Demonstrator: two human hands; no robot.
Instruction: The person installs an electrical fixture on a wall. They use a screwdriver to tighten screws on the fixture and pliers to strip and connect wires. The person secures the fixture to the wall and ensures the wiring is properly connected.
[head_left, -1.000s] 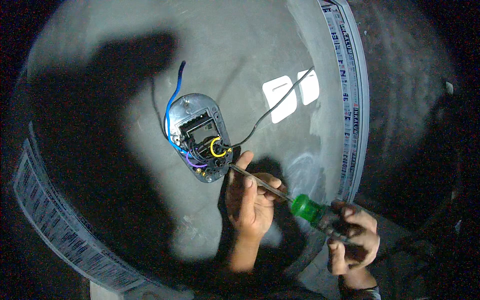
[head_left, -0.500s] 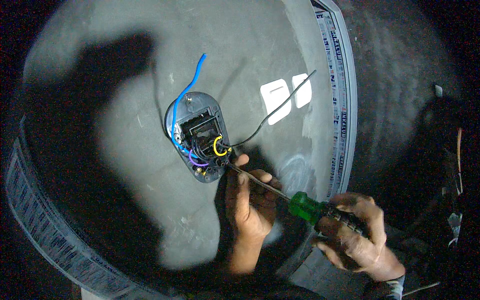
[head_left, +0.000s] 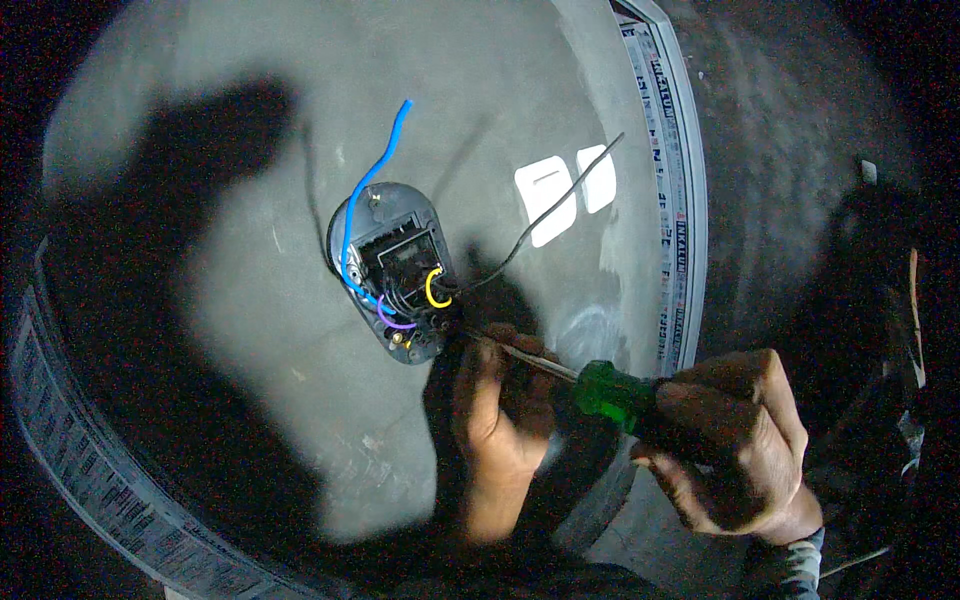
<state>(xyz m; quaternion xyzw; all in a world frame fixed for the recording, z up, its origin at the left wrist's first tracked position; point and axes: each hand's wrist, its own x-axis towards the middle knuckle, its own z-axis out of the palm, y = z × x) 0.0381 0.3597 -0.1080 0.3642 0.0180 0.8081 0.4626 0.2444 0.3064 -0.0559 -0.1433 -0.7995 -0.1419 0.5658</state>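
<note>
An oval black electrical base plate (head_left: pixel 350 235) is on the grey wall, with a black rectangular block in its middle. A long blue wire (head_left: pixel 378 168) curves up out of it. A yellow wire loop (head_left: pixel 432 293) and a purple wire (head_left: pixel 396 324) show at its lower part, and a thin black wire (head_left: pixel 530 232) sticks out to the right. My right hand (head_left: pixel 735 445) is closed round the green handle of a screwdriver (head_left: pixel 605 395). Below the plate, my left hand (head_left: pixel 500 400) pinches the shaft near its tip. Shadow and fingers hide the tip.
Two white wall plates (head_left: pixel 546 200) sit to the right on the wall. Beyond them runs a frame (head_left: pixel 683 230) covered in printed protective film. Another film-covered frame (head_left: pixel 80 480) curves along the lower left. Dark shadows cover much of the wall.
My right hand has turned round the screwdriver handle, its knuckles now facing more upward, and has shifted slightly right. The left hand stays at the shaft below the plate.
</note>
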